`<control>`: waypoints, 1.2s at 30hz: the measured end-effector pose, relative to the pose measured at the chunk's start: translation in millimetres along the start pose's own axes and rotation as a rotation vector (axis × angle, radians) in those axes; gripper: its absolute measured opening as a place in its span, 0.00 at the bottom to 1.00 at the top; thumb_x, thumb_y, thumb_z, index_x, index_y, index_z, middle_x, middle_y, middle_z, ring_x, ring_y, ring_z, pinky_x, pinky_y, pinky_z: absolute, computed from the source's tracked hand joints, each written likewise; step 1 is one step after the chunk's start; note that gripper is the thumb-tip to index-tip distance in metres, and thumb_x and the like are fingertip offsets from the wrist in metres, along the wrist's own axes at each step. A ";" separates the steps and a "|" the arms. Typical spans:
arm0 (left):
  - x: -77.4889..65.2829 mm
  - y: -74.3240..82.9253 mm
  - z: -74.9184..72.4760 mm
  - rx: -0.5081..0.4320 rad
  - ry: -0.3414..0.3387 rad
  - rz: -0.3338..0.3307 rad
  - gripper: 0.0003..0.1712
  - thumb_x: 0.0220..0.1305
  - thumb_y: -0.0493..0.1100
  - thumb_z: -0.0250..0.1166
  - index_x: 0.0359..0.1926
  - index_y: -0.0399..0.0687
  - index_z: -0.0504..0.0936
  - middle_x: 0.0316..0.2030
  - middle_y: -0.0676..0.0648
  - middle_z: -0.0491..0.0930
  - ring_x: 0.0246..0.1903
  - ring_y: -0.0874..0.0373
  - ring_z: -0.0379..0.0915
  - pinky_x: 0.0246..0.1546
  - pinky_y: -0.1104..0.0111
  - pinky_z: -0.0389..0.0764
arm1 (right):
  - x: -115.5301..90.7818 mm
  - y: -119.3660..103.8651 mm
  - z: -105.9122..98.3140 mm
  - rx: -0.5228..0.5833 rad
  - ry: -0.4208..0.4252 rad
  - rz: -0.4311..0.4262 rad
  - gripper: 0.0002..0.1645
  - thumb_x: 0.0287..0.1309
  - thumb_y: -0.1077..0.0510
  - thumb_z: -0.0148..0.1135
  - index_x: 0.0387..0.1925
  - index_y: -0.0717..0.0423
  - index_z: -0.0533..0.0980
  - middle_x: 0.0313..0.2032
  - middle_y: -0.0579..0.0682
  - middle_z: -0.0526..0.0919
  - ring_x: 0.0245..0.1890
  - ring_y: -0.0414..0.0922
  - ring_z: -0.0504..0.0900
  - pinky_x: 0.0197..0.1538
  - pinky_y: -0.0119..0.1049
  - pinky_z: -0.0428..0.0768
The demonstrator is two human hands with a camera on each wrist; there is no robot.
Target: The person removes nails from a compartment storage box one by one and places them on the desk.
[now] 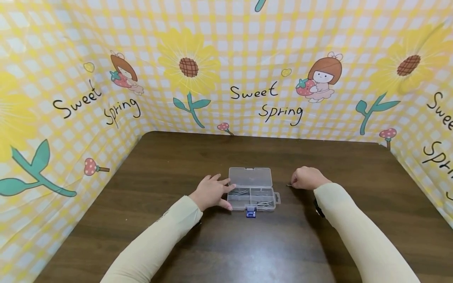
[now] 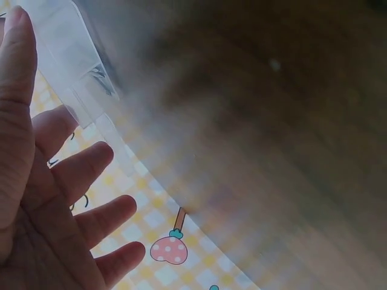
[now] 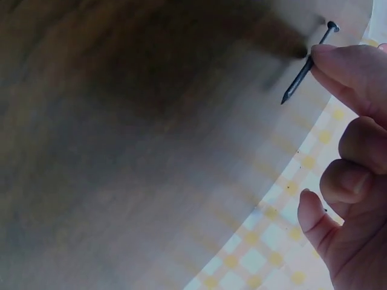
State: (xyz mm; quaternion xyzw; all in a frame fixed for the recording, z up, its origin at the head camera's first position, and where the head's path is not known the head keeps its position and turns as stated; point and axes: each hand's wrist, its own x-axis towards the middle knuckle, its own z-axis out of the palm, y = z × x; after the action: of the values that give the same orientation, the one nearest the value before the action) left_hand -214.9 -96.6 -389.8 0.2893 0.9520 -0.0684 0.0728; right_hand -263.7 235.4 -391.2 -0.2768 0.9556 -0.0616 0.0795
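Note:
A clear plastic compartment box [image 1: 238, 203] sits on the table with its lid [image 1: 250, 177] raised at the back. Nails [image 1: 240, 192] lie in the back left compartment and more nails [image 1: 264, 203] in the front right one. My left hand [image 1: 211, 192] rests against the box's left side, fingers spread and thumb at the front left corner. In the left wrist view those fingers look extended and curl round nothing. To the right of the box, my right hand [image 1: 308, 178] pinches a dark nail [image 3: 297, 80] between thumb and index finger, its head upward and its point hanging down.
A blue latch [image 1: 251, 212] hangs off the box's front edge, and a clear hanging tab [image 1: 277, 197] sticks out on its right. The brown wooden table [image 1: 184, 157] is bordered by a yellow checked cloth [image 1: 209, 102] at the back and sides.

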 end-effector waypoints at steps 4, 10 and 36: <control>0.5 1.5 1.6 -0.010 -0.013 -0.008 0.45 0.49 0.71 0.60 0.68 0.62 0.69 0.66 0.50 0.67 0.67 0.41 0.57 0.63 0.50 0.60 | -0.8 -0.9 1.7 -0.014 -0.008 -0.003 0.22 0.51 0.67 0.57 0.10 0.46 0.63 0.13 0.38 0.58 0.17 0.37 0.54 0.23 0.33 0.57; 1.8 3.4 0.1 0.013 0.008 -0.003 0.44 0.49 0.71 0.60 0.67 0.63 0.70 0.65 0.50 0.69 0.66 0.42 0.59 0.62 0.51 0.62 | 0.1 -5.1 -4.5 -0.063 0.004 -0.010 0.09 0.52 0.63 0.64 0.20 0.50 0.81 0.23 0.42 0.80 0.23 0.40 0.75 0.29 0.39 0.76; 0.6 0.4 -3.6 -0.083 -0.037 -0.009 0.45 0.49 0.67 0.62 0.69 0.59 0.68 0.67 0.47 0.66 0.67 0.39 0.55 0.63 0.49 0.59 | 8.8 -89.6 -7.4 0.048 -0.134 -0.249 0.10 0.53 0.65 0.66 0.36 0.51 0.87 0.38 0.44 0.86 0.41 0.42 0.83 0.44 0.36 0.79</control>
State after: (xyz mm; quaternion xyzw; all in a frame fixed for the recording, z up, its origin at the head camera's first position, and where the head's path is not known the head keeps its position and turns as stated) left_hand -215.5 -95.3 -386.5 0.2802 0.9539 -0.0343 0.1021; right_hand -225.9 156.1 -370.5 -0.3947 0.9047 -0.0753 0.1417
